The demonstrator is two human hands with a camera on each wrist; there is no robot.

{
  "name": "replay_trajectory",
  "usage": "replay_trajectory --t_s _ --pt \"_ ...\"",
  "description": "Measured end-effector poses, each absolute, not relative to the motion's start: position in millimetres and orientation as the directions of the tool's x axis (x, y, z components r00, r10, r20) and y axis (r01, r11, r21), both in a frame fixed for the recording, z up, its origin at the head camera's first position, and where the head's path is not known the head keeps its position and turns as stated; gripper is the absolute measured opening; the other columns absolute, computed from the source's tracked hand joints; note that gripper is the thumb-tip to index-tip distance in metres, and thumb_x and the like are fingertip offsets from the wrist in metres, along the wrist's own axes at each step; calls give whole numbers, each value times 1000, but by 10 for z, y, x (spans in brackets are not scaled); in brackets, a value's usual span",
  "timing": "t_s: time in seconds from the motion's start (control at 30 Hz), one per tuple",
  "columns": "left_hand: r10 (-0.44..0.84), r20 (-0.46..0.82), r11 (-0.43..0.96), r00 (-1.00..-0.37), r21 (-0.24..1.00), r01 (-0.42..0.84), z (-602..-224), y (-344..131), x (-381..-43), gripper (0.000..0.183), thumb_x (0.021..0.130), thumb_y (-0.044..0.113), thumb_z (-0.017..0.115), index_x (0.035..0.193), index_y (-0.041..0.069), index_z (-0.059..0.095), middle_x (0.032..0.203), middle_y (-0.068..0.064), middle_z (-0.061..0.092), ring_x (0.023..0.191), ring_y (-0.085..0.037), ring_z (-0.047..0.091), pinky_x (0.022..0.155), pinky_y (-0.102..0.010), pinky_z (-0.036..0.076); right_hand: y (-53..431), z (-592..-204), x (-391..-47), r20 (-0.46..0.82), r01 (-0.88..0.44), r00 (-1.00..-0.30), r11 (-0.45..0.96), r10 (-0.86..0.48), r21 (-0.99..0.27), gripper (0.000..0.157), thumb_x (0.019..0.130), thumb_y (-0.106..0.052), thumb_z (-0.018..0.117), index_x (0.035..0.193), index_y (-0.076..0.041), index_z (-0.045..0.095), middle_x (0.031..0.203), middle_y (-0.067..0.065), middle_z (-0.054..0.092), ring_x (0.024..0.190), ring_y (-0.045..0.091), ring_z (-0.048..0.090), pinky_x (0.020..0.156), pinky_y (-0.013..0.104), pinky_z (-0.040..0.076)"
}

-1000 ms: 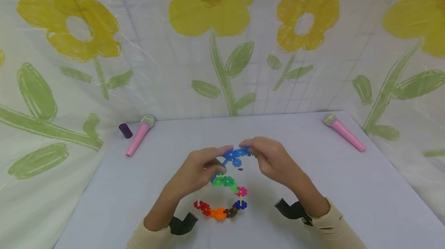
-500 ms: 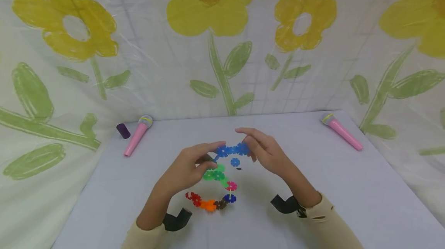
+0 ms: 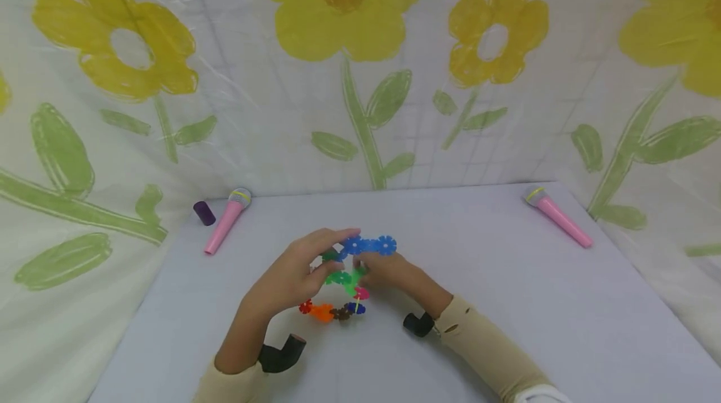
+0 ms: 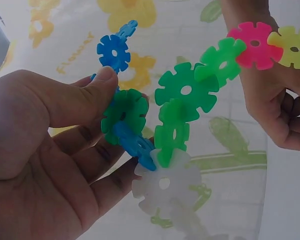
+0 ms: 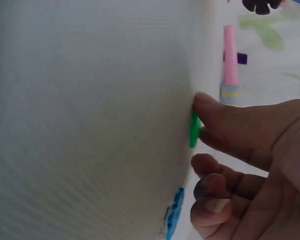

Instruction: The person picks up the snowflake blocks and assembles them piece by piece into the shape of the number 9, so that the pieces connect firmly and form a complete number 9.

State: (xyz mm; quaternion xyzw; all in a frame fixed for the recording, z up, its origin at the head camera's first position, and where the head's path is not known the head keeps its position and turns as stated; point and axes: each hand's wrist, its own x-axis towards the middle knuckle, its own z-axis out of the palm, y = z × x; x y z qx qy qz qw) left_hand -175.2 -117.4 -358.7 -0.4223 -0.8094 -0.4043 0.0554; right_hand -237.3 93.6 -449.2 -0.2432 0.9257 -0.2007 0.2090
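Note:
My left hand [image 3: 293, 275] pinches a chain of interlocking plastic snowflake discs between thumb and fingers, at a dark green disc [image 4: 124, 117]. Blue discs [image 3: 368, 245] stick out above that grip. Below it, the chain curves through white [image 4: 165, 182], green, pink [image 4: 255, 45], yellow, dark blue, brown [image 3: 341, 313], orange and red discs. My right hand [image 3: 385, 268] reaches low behind the chain. In the right wrist view its thumb and forefinger pinch a green disc [image 5: 194, 129], seen edge-on at the tabletop. A blue disc [image 5: 175, 214] lies on the table near its curled fingers.
Pink toy microphones lie at the back left [image 3: 228, 221] and back right [image 3: 559, 215] of the white table [image 3: 479, 234]. A dark purple cylinder [image 3: 204, 213] is beside the left one. Behind the table hangs a flower-patterned curtain [image 3: 253, 140].
My right hand has let go of the blue end of the chain and moved down and left to the tabletop. My left hand keeps its grip, having shifted slightly left.

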Motion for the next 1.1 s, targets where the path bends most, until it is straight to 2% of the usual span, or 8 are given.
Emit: replay_trajectory --t_s 0.17,0.37,0.5,0.6,0.7,0.83,0.93,1.1 --pt "634 409 334 -656 620 710 -3560 -1168 -1749 60 91 -4 70 145 13 53 139 2 58 119 -15 59 96 -34 51 1037 -4464 -2312 -238 -389 -796 771 -557 -505 17 91 -12 73 102 -11 59 83 0 57 73 16 52 65 30 48" --pt "595 370 391 -713 643 659 -3530 -1172 -1717 62 91 0 71 147 17 50 141 2 56 105 -10 63 92 -32 54 1453 -4341 -2193 -7 -478 -790 623 -613 -619 5 97 -13 66 99 -15 63 79 -6 62 67 9 55 59 27 49" --pt "562 352 432 -749 647 628 -3522 -1174 -1691 64 92 1 71 147 18 45 138 1 57 97 -7 64 89 -33 55 1760 -4125 -2089 203 -483 -761 330 -616 -811 11 99 -8 62 108 -10 67 76 2 63 61 16 55 54 30 51" --pt "552 359 447 -753 634 630 -3526 -1165 -1678 65 92 2 71 147 18 41 135 0 57 97 -6 64 88 -33 56 1917 -3960 -1993 311 -435 -740 71 -596 -898 22 101 -2 57 123 -3 60 73 9 58 58 22 52 51 31 51" --pt "561 392 439 -729 607 663 -3529 -1155 -1661 69 92 -2 69 151 20 39 134 0 54 101 -9 61 89 -32 55 1982 -3849 -1916 341 -333 -740 -124 -579 -935 26 102 3 52 127 -2 54 74 9 59 60 22 53 51 28 51" --pt "576 422 433 -700 569 699 -3514 -1132 -1628 76 91 -7 66 154 27 38 128 0 50 107 -15 55 90 -30 54 1959 -3764 -1850 333 -194 -749 -291 -573 -937 22 103 3 48 120 -5 58 79 5 63 65 16 57 55 23 52" --pt "577 410 441 -706 571 692 -3508 -1103 -1604 79 91 -8 65 154 31 38 123 0 47 109 -15 53 88 -28 54 1904 -3733 -1821 322 -123 -744 -354 -586 -927 26 104 0 45 121 -7 63 80 3 65 67 13 59 56 21 52" --pt "597 376 431 -709 595 679 -3502 -1040 -1561 81 91 -8 66 155 33 37 122 0 46 111 -12 51 87 -26 54 1825 -3724 -1791 312 -56 -720 -396 -620 -917 29 106 -1 43 124 -7 65 81 0 65 67 10 60 57 20 52"
